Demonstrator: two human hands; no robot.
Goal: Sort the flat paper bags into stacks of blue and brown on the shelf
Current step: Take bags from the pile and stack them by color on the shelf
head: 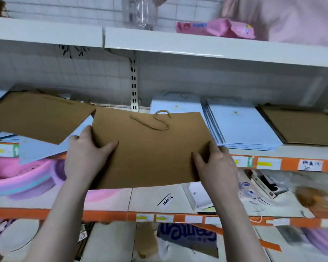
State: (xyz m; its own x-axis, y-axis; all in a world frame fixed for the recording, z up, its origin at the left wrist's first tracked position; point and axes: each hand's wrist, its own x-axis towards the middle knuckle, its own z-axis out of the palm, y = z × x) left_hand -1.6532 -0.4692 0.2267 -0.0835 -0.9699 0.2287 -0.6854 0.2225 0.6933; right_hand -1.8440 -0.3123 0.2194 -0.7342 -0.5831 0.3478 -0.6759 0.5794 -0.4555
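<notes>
Shelf (284,151): blue stack (240,125), seemingly brown stack (303,125)

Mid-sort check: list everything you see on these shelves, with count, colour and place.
Flat brown paper bag: one, brown, held over shelf edge, centre.
Mixed loose bags: brown on blue, left, count unclear.
Blue bag stack: one, pale blue, right of centre.
Brown bag stack: one, far right.
Pink packets: pink, upper shelf, count unclear.
Pink plastic basins: pink and purple, lower left, count unclear.
Left hand: grips bag's left edge.
Right hand: grips right edge.
</notes>
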